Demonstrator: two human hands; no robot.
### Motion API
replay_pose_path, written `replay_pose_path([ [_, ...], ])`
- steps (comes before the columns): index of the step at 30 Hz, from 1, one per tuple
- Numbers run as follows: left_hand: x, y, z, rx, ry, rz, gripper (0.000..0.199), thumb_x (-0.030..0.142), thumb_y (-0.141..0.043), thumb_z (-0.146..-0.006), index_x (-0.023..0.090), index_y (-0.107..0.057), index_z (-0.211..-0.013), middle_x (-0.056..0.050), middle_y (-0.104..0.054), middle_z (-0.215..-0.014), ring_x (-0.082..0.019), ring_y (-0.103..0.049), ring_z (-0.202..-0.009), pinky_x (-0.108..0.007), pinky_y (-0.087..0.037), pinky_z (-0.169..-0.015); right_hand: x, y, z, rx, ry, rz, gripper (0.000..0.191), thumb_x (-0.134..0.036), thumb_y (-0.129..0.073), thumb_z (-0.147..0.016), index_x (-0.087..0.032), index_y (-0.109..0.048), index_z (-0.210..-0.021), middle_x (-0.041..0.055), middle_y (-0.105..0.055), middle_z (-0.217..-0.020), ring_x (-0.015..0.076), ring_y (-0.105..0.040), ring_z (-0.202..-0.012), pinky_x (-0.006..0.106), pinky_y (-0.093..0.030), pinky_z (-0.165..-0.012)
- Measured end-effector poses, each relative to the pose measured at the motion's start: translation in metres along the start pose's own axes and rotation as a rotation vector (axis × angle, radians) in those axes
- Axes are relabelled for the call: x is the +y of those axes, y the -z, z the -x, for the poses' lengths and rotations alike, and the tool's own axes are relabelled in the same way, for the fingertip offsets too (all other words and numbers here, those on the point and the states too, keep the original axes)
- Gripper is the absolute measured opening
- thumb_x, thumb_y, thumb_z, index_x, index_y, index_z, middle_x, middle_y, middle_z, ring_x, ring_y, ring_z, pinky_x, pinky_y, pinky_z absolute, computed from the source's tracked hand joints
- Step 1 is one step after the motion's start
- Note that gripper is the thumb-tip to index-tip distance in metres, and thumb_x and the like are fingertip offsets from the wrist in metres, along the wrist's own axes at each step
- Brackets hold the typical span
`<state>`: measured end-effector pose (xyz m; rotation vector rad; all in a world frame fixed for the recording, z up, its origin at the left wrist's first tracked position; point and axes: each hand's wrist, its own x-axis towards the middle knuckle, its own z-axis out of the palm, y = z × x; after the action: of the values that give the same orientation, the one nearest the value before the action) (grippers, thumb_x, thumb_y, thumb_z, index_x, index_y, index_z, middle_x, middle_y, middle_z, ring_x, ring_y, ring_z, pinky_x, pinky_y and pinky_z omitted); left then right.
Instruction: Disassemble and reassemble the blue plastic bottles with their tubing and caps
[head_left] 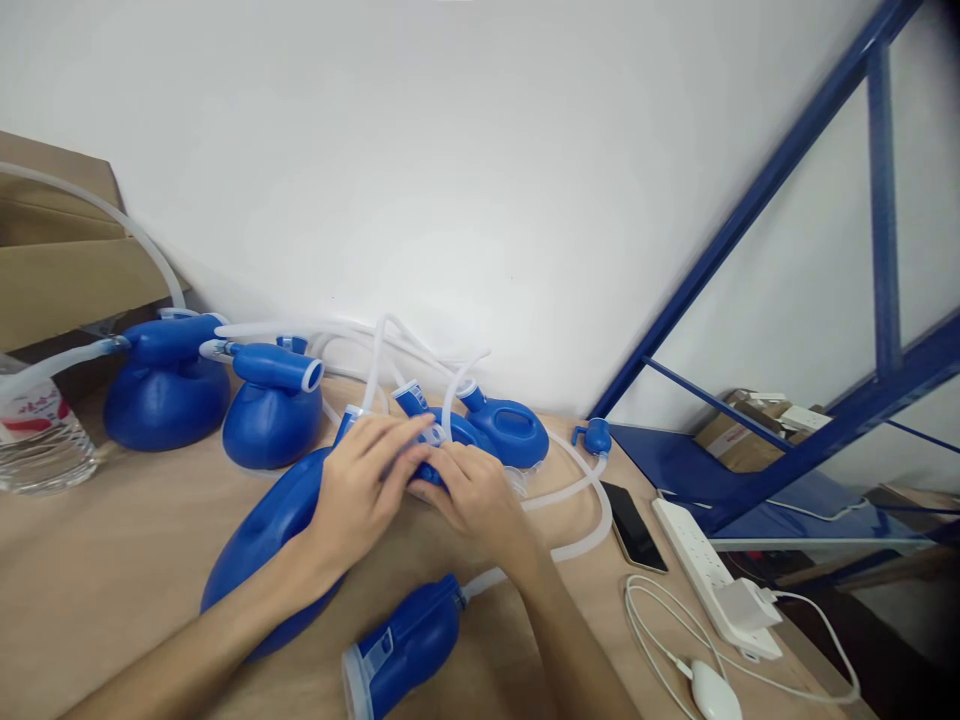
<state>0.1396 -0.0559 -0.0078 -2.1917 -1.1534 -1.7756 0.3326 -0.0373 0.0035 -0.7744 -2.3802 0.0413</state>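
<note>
My left hand (367,475) and my right hand (469,490) meet over the neck end of a large blue bottle (270,530) that lies on the table. Their fingers are closed around a small blue part (429,474), mostly hidden by the fingers. Just below them lies a blue funnel piece (412,640) with a clear rim and a white tube at its far end. Behind my right hand rests another blue bottle with a handle (514,432). Two more blue bottles (271,425) (166,400) stand at the left, with blue funnel pieces on top.
White tubes (585,545) loop over the wooden table (150,560). At the left are a water bottle (49,440) and a cardboard box (67,285). A phone (634,525), a power strip (697,560) and cables lie at the right, beside a blue metal shelf (750,510).
</note>
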Motion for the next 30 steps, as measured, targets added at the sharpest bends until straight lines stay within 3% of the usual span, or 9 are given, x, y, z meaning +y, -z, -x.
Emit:
replay_pose_path([
  [5, -0.003, -0.003, 0.008, 0.018, -0.402, -0.078, 0.035, 0.021, -0.062, -0.101, 0.027, -0.070, -0.134, -0.007, -0.076, -0.101, -0.027, -0.064, -0.104, -0.040, -0.060, -0.088, 0.009, 0.004, 0.005, -0.023, 0.000, -0.255, 0.034, -0.055, -0.059, -0.103, -0.022, -0.062, -0.102, 0.0024, -0.068, -0.083, 0.0192, -0.064, -0.073, 0.032, -0.051, -0.072],
  [8, -0.007, -0.005, 0.013, 0.027, -0.452, -0.051, 0.032, 0.018, -0.064, -0.099, 0.026, -0.072, -0.129, -0.007, -0.076, -0.099, -0.027, -0.064, -0.106, -0.041, -0.060, -0.088, 0.009, 0.018, 0.008, -0.055, -0.014, -0.353, 0.056, -0.072, -0.070, -0.088, -0.022, -0.060, -0.111, 0.0034, -0.070, -0.094, 0.0198, -0.066, -0.080, 0.032, -0.052, -0.074],
  [11, -0.003, -0.005, 0.015, 0.015, -0.339, 0.020, 0.027, 0.014, -0.064, -0.097, 0.027, -0.074, -0.119, -0.005, -0.077, -0.098, -0.026, -0.064, -0.107, -0.044, -0.057, -0.094, 0.007, 0.025, 0.007, -0.122, -0.020, -0.460, 0.065, -0.081, -0.059, -0.090, -0.022, -0.058, -0.119, 0.0064, -0.070, -0.105, 0.0215, -0.066, -0.089, 0.033, -0.054, -0.078],
  [15, 0.009, 0.001, 0.009, -0.019, -0.155, 0.066, 0.008, 0.022, -0.068, -0.097, 0.026, -0.075, -0.096, -0.002, -0.076, -0.086, -0.025, -0.065, -0.098, -0.048, -0.050, -0.098, 0.002, 0.027, 0.005, -0.158, -0.127, -0.516, 0.036, -0.057, -0.050, -0.106, -0.023, -0.056, -0.117, 0.0022, -0.068, -0.096, 0.0174, -0.064, -0.086, 0.030, -0.051, -0.078],
  [18, 0.012, 0.007, 0.003, -0.106, -0.025, 0.127, 0.016, 0.030, -0.068, -0.098, 0.025, -0.074, -0.083, -0.002, -0.075, -0.079, -0.025, -0.065, -0.097, -0.045, -0.050, -0.095, 0.000, 0.028, 0.005, -0.168, -0.154, -0.548, 0.027, -0.048, -0.055, -0.105, -0.024, -0.053, -0.117, 0.0012, -0.068, -0.096, 0.0169, -0.064, -0.087, 0.029, -0.050, -0.078],
  [22, 0.006, 0.013, -0.003, -0.218, 0.072, 0.238, 0.011, 0.028, -0.067, -0.096, 0.025, -0.077, -0.094, -0.005, -0.076, -0.093, -0.024, -0.066, -0.104, -0.038, -0.054, -0.091, 0.003, 0.029, 0.006, -0.171, -0.224, -0.683, 0.022, -0.044, -0.055, -0.104, -0.024, -0.052, -0.114, 0.0016, -0.067, -0.099, 0.0178, -0.065, -0.090, 0.032, -0.052, -0.085],
  [26, 0.004, 0.015, -0.005, -0.231, 0.158, 0.209, 0.025, 0.026, -0.065, -0.095, 0.025, -0.074, -0.118, -0.003, -0.072, -0.094, -0.022, -0.068, -0.097, -0.036, -0.055, -0.090, 0.003, 0.025, 0.004, -0.227, -0.277, -0.749, 0.020, -0.040, -0.051, -0.106, -0.024, -0.051, -0.118, -0.0007, -0.066, -0.093, 0.0169, -0.067, -0.088, 0.032, -0.052, -0.087],
  [30, 0.006, 0.015, -0.006, -0.265, 0.160, 0.179, 0.018, 0.026, -0.057, -0.099, 0.024, -0.074, -0.096, -0.005, -0.072, -0.098, -0.023, -0.065, -0.098, -0.037, -0.052, -0.088, 0.002, 0.023, 0.004, -0.216, -0.231, -0.646, 0.027, -0.034, -0.057, -0.102, -0.026, -0.048, -0.126, 0.0015, -0.068, -0.104, 0.0181, -0.065, -0.097, 0.033, -0.052, -0.088],
])
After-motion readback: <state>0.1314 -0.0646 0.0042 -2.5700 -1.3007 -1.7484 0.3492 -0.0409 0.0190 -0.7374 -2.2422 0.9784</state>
